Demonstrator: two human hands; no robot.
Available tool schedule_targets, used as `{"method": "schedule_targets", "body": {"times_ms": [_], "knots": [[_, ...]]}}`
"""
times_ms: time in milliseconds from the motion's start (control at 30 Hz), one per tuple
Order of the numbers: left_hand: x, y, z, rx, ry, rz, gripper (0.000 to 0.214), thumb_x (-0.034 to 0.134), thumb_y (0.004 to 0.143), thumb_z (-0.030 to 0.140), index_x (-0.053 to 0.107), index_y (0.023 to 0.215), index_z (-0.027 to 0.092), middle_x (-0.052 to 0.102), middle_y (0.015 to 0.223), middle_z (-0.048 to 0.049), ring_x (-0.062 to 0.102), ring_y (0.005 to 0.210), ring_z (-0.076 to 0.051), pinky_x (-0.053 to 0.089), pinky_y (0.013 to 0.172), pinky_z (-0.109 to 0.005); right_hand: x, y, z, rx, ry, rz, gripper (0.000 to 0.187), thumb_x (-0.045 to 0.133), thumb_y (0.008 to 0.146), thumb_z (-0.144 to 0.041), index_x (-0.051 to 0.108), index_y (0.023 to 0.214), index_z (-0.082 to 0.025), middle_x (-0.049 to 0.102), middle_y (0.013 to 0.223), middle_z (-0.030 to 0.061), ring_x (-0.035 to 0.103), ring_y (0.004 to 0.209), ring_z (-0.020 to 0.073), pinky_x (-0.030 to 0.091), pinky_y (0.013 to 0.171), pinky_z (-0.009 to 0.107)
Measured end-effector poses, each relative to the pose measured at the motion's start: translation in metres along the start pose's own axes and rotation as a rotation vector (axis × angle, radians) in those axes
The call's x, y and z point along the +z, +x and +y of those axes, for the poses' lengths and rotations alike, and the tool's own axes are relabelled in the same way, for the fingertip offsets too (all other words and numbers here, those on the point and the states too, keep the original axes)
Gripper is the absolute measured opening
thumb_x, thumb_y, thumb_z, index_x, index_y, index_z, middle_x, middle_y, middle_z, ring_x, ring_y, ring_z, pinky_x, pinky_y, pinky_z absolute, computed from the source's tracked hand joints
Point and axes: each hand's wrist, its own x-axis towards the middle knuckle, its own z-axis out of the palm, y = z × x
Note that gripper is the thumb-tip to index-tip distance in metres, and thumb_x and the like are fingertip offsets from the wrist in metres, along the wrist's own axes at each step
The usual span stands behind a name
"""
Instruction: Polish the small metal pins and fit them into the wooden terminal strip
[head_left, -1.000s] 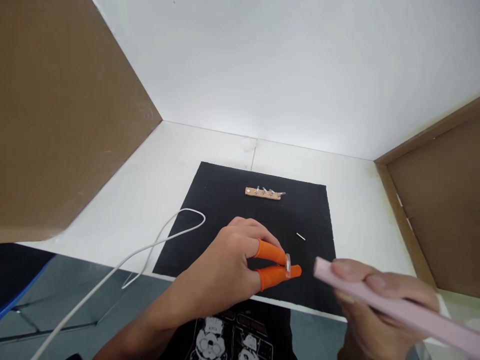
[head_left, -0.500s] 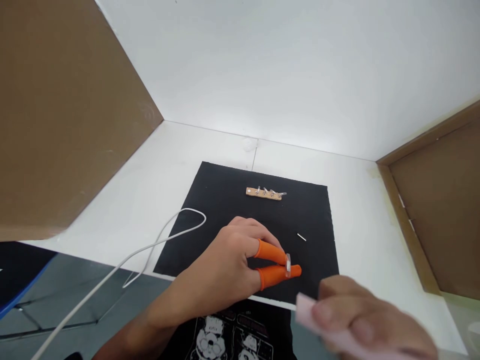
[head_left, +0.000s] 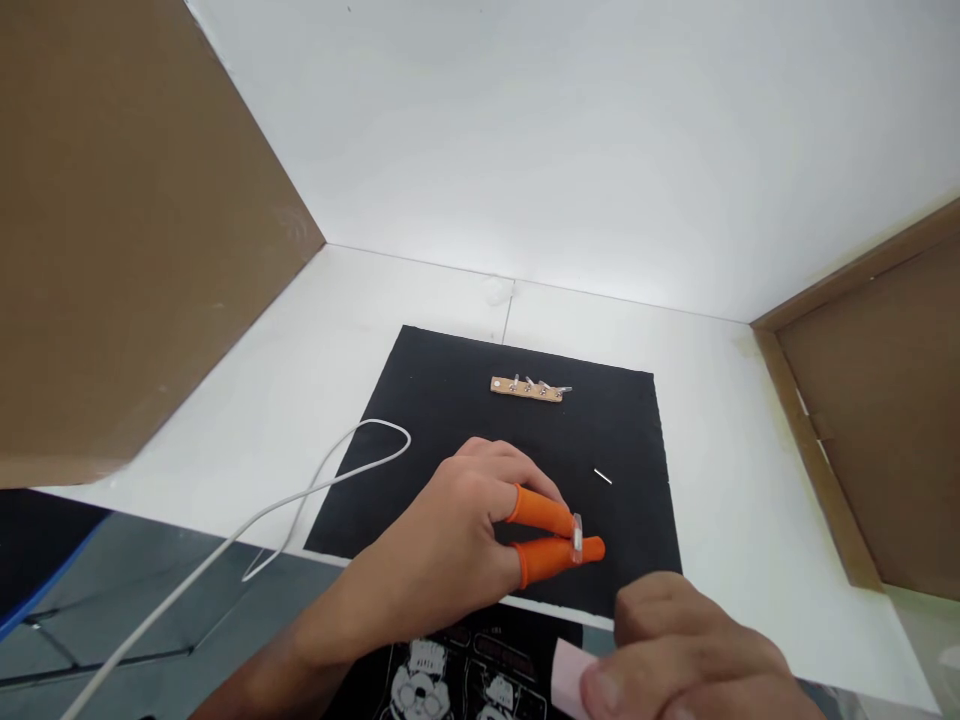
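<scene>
My left hand (head_left: pixel 457 540) hovers over the near edge of a black mat (head_left: pixel 465 400). Orange finger cots cover its thumb and forefinger, which pinch a small clear part (head_left: pixel 577 534). My right hand (head_left: pixel 690 655) is low at the bottom right, fingers curled round a pink flat tool (head_left: pixel 570 680) of which only the end shows. On the far part of the mat lies a small tan strip board (head_left: pixel 526 388) with several metal pins. A short metal pin (head_left: pixel 602 476) lies loose on the mat to the right of my left hand.
A white cable (head_left: pixel 322 480) loops across the mat's left corner and off the white table (head_left: pixel 300 350). Brown cardboard panels stand at the left (head_left: pixel 112 230) and right (head_left: pixel 885 420), with a white wall behind. A printed black shirt shows below the table edge.
My right hand has drawn the pink tool down and back toward me, so most of it is now out of view. My left hand has stayed in place with its pinch.
</scene>
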Motion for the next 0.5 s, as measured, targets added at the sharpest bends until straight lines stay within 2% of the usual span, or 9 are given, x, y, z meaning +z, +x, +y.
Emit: {"method": "schedule_targets", "body": {"times_ms": [67,133,167,200,267,300,367,433,500], "knots": [[0.0,0.0,0.0,0.004,-0.008,-0.007,0.005,0.092,0.091,0.021,0.088,0.091,0.025,0.086,0.1,0.0031,0.074,0.098,-0.017,0.055,0.091,-0.032,-0.005,0.0,0.004,-0.031,0.006,-0.017,0.009,0.079,0.103,-0.027,0.07,0.103,-0.025,0.086,0.089,-0.0045,0.068,0.047,0.011,0.048,0.045,0.028],[0.0,0.0,0.0,0.001,-0.016,-0.021,0.005,0.092,0.091,0.021,0.088,0.092,0.025,0.085,0.1,0.0038,0.074,0.098,-0.017,0.054,0.091,-0.032,-0.016,-0.002,0.013,0.015,0.028,0.064,0.026,0.084,0.095,-0.014,0.072,0.114,-0.028,0.087,0.102,-0.0034,0.081,0.069,0.0155,0.061,0.054,0.027],[0.0,0.0,0.001,-0.005,-0.017,-0.026,0.005,0.092,0.091,0.022,0.088,0.092,0.025,0.085,0.1,0.0039,0.074,0.098,-0.017,0.054,0.091,-0.032,-0.02,-0.003,0.016,0.054,0.033,0.122,0.034,0.084,0.092,-0.009,0.073,0.117,-0.029,0.087,0.106,-0.0033,0.083,0.079,0.0171,0.065,0.06,0.028],[0.0,0.0,0.0,-0.008,-0.017,-0.027,0.005,0.092,0.091,0.022,0.088,0.092,0.025,0.085,0.1,0.004,0.074,0.098,-0.017,0.054,0.091,-0.032,-0.022,-0.004,0.018,0.069,0.037,0.147,0.034,0.083,0.093,-0.008,0.073,0.117,-0.03,0.087,0.107,-0.0032,0.084,0.082,0.0176,0.067,0.064,0.029],[0.0,0.0,0.0,-0.005,-0.015,-0.02,0.005,0.092,0.092,0.022,0.088,0.092,0.025,0.085,0.1,0.0037,0.074,0.098,-0.017,0.054,0.092,-0.032,-0.018,-0.001,0.016,0.04,0.031,0.16,0.012,0.08,0.101,-0.021,0.073,0.108,-0.028,0.087,0.095,-0.0035,0.081,0.068,0.0161,0.061,0.056,0.029],[0.0,0.0,0.0,-0.003,-0.013,-0.016,0.004,0.092,0.092,0.022,0.088,0.091,0.025,0.085,0.1,0.0034,0.074,0.098,-0.017,0.053,0.092,-0.032,-0.014,0.001,0.012,0.007,0.029,0.121,0.006,0.075,0.106,-0.029,0.072,0.102,-0.026,0.086,0.087,-0.0036,0.075,0.056,0.0138,0.055,0.05,0.028],[0.0,0.001,0.0,-0.005,-0.01,-0.008,0.004,0.092,0.091,0.023,0.088,0.091,0.025,0.085,0.1,0.0029,0.074,0.098,-0.017,0.054,0.092,-0.032,-0.005,0.008,0.004,-0.066,0.019,-0.023,0.027,0.061,0.114,-0.039,0.067,0.093,-0.023,0.083,0.077,-0.0042,0.062,0.039,0.0094,0.044,0.042,0.027],[0.0,0.001,0.0,-0.007,-0.011,-0.01,0.004,0.092,0.091,0.023,0.088,0.091,0.024,0.085,0.1,0.0027,0.074,0.098,-0.018,0.054,0.091,-0.032,-0.002,0.012,0.001,-0.093,0.002,-0.094,0.03,0.057,0.116,-0.039,0.067,0.092,-0.023,0.084,0.079,-0.0032,0.059,0.037,0.0083,0.04,0.04,0.026],[0.0,0.001,0.001,-0.001,-0.016,-0.021,0.005,0.092,0.092,0.022,0.088,0.09,0.024,0.085,0.1,0.0029,0.074,0.098,-0.017,0.053,0.091,-0.032,-0.007,0.01,0.005,-0.053,0.003,-0.013,0.013,0.068,0.111,-0.032,0.071,0.1,-0.024,0.086,0.087,-0.0029,0.07,0.049,0.0108,0.048,0.044,0.026]]}}
